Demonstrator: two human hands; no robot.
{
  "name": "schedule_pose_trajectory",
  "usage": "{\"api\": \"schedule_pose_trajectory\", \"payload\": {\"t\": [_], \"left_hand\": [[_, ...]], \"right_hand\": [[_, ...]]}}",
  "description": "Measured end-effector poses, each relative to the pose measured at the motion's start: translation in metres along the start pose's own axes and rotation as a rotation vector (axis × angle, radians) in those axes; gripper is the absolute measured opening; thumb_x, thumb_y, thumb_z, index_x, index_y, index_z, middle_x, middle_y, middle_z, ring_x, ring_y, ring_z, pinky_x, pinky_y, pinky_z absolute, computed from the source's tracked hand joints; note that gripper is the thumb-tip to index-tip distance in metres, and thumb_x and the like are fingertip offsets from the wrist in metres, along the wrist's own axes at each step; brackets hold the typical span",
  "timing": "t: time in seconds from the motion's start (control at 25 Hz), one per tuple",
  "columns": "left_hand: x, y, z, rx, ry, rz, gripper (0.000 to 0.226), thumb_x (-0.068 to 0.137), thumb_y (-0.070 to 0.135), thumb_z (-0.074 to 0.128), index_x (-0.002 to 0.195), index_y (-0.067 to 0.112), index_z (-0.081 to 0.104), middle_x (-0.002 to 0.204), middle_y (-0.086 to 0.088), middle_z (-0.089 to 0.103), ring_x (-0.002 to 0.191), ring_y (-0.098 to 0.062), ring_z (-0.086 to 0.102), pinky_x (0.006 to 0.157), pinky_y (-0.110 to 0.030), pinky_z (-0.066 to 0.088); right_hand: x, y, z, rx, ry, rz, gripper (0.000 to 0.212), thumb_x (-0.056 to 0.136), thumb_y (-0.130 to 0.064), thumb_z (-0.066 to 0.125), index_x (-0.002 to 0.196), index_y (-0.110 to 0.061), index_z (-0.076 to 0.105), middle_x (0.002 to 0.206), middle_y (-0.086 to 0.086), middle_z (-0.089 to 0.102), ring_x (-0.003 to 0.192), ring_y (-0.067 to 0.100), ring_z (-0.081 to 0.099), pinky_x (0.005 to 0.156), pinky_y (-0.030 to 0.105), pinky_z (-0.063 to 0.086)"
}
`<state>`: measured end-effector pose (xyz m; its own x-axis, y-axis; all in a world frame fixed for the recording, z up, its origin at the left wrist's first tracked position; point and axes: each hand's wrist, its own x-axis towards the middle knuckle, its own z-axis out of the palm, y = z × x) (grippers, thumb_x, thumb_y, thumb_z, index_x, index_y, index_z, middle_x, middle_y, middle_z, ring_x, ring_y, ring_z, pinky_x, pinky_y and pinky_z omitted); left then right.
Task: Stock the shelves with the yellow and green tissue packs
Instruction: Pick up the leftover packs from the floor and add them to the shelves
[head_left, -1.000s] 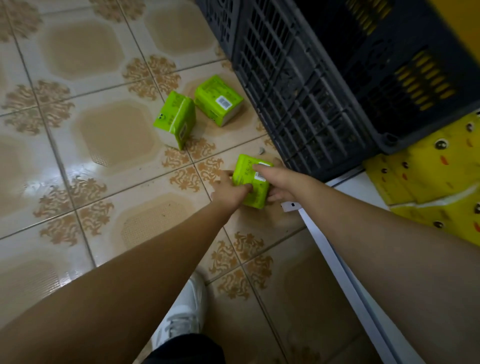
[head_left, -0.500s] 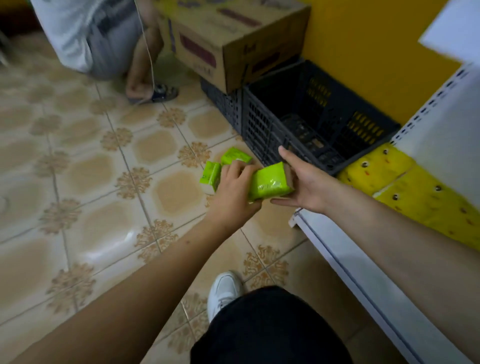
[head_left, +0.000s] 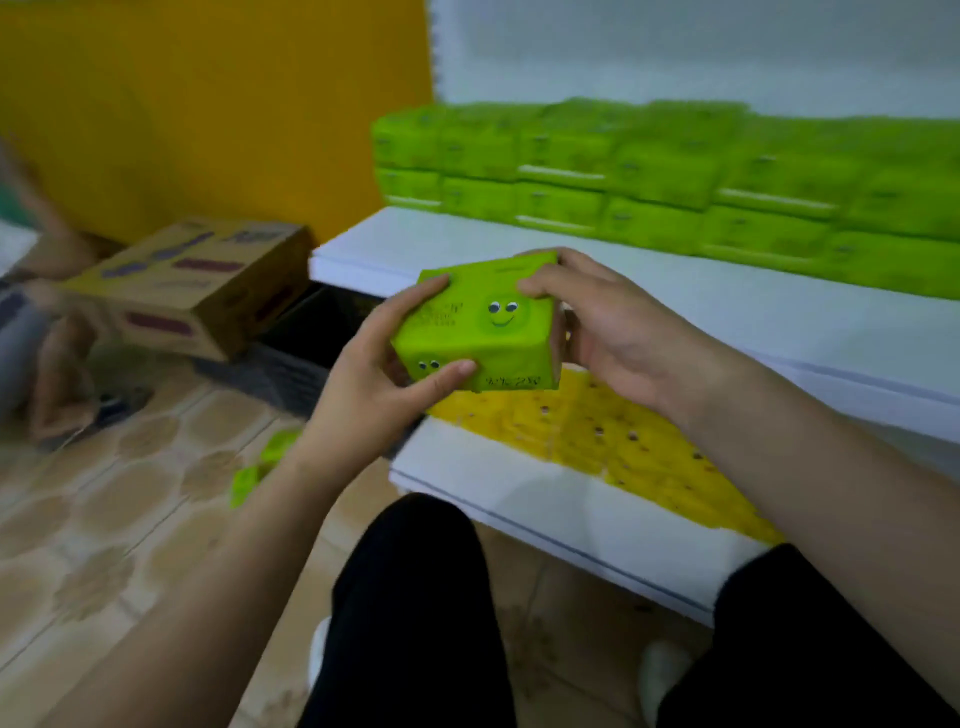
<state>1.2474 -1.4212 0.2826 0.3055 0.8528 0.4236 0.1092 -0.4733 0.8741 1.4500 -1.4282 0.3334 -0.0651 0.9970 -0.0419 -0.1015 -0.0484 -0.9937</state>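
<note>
Holding one green tissue pack (head_left: 480, 325) between my left hand (head_left: 374, 384) and right hand (head_left: 613, 327) above the lower shelf (head_left: 545, 499)'s front edge; the upper shelf (head_left: 675, 301) carries green rows along its back, and two packs (head_left: 262, 465) remain on the floor.

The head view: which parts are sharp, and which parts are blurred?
Head view: the held green pack and both hands, left and right, are fairly sharp; the shelved green packs and cardboard box are smeared by motion blur.

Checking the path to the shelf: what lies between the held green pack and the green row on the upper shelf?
In the head view, only bare white upper shelf lies between the held green tissue pack and the stacked green row.
</note>
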Motion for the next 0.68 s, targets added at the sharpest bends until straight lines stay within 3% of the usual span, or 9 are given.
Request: {"api": "schedule_pose_trajectory", "payload": {"t": [0.12,0.2,0.28,0.44,0.52,0.6,0.68], "left_hand": [[0.028,0.038,0.085,0.001,-0.103,0.113,0.061,0.077,0.027,0.078,0.133,0.025,0.055,0.137,0.000,0.052,0.123,-0.012,0.055,0.091,-0.025,0.051],[0.041,0.058,0.140,0.036,-0.137,0.185,0.059,0.076,0.037,0.077,0.131,0.033,0.057,0.135,0.007,0.052,0.128,-0.010,0.050,0.093,-0.025,0.051],[0.049,0.077,0.194,0.055,-0.163,0.257,0.059,0.076,0.046,0.077,0.130,0.039,0.056,0.136,0.008,0.051,0.131,-0.009,0.046,0.094,-0.029,0.052],[0.060,0.110,0.297,0.099,-0.214,0.371,0.063,0.075,0.049,0.075,0.133,0.038,0.055,0.139,0.000,0.047,0.133,-0.003,0.039,0.096,-0.028,0.049],[0.060,0.126,0.341,0.129,-0.290,0.442,0.068,0.077,0.047,0.075,0.139,0.034,0.050,0.140,-0.002,0.045,0.132,-0.004,0.038,0.102,-0.033,0.046],[0.062,0.137,0.376,0.115,-0.428,0.496,0.082,0.079,0.045,0.074,0.149,0.031,0.033,0.144,-0.001,0.040,0.133,-0.007,0.039,0.105,-0.034,0.044],[0.070,0.141,0.406,0.145,-0.521,0.532,0.092,0.082,0.046,0.070,0.154,0.029,0.015,0.148,0.000,0.034,0.135,-0.008,0.037,0.106,-0.029,0.042]], "right_hand": [[-0.061,-0.028,-0.081,0.002,0.215,-0.047,0.017,0.096,-0.027,0.054,0.112,-0.024,0.058,0.100,0.002,0.066,0.089,0.022,0.062,0.079,0.039,0.053],[-0.099,-0.041,-0.129,0.023,0.352,-0.060,0.029,0.097,-0.035,0.052,0.123,-0.023,0.057,0.115,0.002,0.067,0.099,0.028,0.065,0.090,0.047,0.054],[-0.134,-0.048,-0.171,0.028,0.480,-0.091,0.038,0.095,-0.040,0.055,0.131,-0.026,0.052,0.127,-0.001,0.063,0.108,0.029,0.066,0.091,0.050,0.054],[-0.184,-0.047,-0.232,0.048,0.772,-0.167,0.053,0.088,-0.049,0.061,0.137,-0.032,0.048,0.130,-0.009,0.060,0.106,0.015,0.066,0.090,0.046,0.055],[-0.204,-0.041,-0.258,0.098,0.942,-0.181,0.036,0.092,-0.045,0.057,0.123,-0.028,0.059,0.117,-0.006,0.066,0.096,0.015,0.068,0.082,0.041,0.057],[-0.222,-0.035,-0.287,0.128,1.121,-0.181,0.015,0.093,-0.035,0.057,0.098,-0.024,0.064,0.098,-0.001,0.068,0.085,0.018,0.067,0.076,0.040,0.059],[-0.241,-0.033,-0.323,0.045,1.352,-0.202,0.014,0.090,-0.036,0.060,0.091,-0.023,0.061,0.095,0.003,0.066,0.088,0.023,0.066,0.082,0.046,0.057]]}}
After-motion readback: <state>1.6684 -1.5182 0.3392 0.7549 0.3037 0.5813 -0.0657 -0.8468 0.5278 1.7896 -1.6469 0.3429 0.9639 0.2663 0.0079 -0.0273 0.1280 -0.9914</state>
